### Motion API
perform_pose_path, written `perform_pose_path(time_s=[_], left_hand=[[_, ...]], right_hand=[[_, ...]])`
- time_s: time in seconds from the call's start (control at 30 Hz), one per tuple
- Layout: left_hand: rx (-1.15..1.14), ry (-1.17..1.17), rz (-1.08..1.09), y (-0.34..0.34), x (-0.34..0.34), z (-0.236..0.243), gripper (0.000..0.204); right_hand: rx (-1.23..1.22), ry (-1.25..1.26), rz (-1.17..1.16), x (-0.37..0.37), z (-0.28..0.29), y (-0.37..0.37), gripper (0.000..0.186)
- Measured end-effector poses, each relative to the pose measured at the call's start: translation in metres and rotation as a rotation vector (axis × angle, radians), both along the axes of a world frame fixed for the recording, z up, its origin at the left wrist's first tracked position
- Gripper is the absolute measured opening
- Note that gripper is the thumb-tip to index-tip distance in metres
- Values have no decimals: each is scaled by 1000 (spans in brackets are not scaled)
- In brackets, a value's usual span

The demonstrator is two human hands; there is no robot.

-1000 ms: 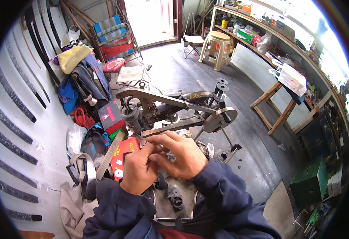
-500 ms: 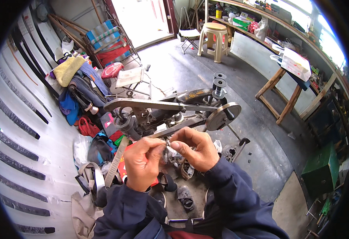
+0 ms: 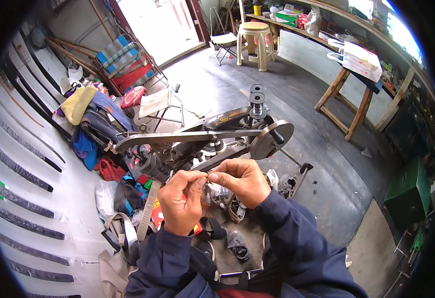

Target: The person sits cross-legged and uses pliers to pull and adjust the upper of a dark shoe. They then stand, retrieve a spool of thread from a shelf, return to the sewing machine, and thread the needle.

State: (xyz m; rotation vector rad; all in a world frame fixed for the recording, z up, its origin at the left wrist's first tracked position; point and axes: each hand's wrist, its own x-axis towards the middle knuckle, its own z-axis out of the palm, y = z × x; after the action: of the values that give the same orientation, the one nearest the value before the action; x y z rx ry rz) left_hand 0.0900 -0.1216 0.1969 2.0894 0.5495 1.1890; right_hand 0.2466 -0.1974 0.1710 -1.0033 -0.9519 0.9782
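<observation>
My left hand (image 3: 181, 201) and my right hand (image 3: 243, 183) are raised in front of me, their fingertips pinched together and meeting. Whatever lies between the fingertips is too small to make out. Just beyond them stands an old shoe-repair sewing machine (image 3: 178, 141) with a long metal arm, a round handwheel (image 3: 272, 140) and a thread spool (image 3: 257, 98) on top. Neither hand touches the machine. Below the hands are a dark sandal (image 3: 212, 228), a worn grey shoe (image 3: 238, 246) and a container of small parts (image 3: 236, 209).
Bags and clothes (image 3: 96, 116) are heaped at the left, beside a wall hung with dark strips (image 3: 21, 208). Folding chairs stand near the doorway. A beige stool (image 3: 254, 42) is at the back; a wooden stand (image 3: 349, 99) bears a white bag. A green box (image 3: 407, 193) sits at right.
The view has shifted, so the machine and room appear moved slightly left and up. My right fingertips have come in against the left ones; before, a small gap showed.
</observation>
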Motion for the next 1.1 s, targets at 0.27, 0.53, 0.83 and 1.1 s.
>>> perform_pose_path(time_s=[0.27, 0.53, 0.83, 1.1], left_hand=[[114, 146, 35, 4, -3, 11, 16], [137, 97, 33, 10, 10, 11, 9], [81, 76, 88, 26, 18, 24, 9], [567, 182, 151, 36, 27, 43, 17]], right_hand=[[30, 31, -23, -1, -2, -2, 18], [-25, 20, -89, 2, -2, 0, 20], [130, 169, -436, 24, -18, 21, 8], [103, -87, -649, 35, -23, 40, 9]])
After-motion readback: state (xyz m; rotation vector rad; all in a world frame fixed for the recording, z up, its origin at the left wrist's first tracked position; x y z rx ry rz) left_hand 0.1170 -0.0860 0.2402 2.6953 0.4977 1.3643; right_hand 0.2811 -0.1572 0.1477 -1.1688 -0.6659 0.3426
